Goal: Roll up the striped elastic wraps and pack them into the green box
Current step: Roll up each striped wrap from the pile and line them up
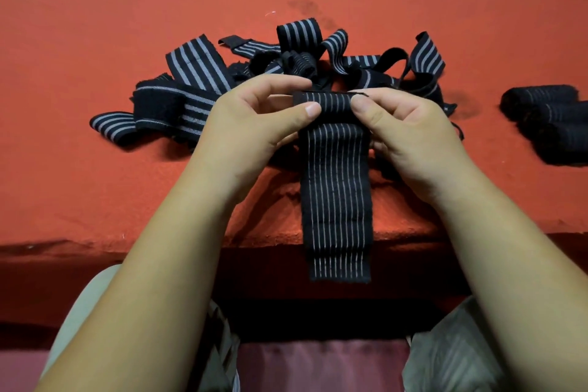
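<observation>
black wraps (335,188) with grey stripes; red table cover (95,25)

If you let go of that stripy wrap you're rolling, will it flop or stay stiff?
Probably flop: the wrap hangs limp over the edge of the table. Likely light: left hand and right hand just pinch it.

Red felt tabletop (95,25) bearing a dark smudge (302,5) toward its far edge

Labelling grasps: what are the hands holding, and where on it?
Left hand and right hand pinch the black, white-striped elastic wrap at its rolled top end; its tail hangs free.
</observation>
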Demonstrator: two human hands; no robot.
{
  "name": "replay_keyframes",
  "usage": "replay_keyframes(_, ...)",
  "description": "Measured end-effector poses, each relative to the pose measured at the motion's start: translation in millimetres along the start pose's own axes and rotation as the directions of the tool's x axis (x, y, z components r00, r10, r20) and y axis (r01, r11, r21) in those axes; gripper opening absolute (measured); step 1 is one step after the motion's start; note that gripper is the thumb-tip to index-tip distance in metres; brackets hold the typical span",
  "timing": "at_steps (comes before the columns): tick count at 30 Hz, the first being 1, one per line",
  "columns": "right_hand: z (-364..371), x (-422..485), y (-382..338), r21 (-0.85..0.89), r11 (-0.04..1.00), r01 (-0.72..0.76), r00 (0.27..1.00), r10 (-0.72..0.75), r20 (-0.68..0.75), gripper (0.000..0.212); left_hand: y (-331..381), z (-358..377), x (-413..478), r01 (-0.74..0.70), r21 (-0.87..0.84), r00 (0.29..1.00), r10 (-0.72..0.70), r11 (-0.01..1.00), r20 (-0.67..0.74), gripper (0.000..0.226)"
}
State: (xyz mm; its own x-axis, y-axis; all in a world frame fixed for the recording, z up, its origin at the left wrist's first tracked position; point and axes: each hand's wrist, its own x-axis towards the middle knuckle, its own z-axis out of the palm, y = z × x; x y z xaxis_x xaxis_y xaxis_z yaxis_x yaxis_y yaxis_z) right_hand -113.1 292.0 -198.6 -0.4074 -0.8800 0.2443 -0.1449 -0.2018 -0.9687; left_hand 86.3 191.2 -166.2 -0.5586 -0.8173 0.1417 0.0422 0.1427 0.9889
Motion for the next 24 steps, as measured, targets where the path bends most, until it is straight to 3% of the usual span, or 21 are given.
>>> replay_keyframes(16,-2,-3,-3,0.02,0.996,0.085,0.995,-0.086,0.059,0.031,-5,-3,2,0.014,-0.017,0.999,-0.014,1.0,0.04,0.033)
replay_keyframes(24,-3,-8,0,0.002,0.992,0.124,0.991,-0.124,0.052,0.038,1,7,-5,0.013,0.063,0.998,-0.017,0.998,0.064,0.019)
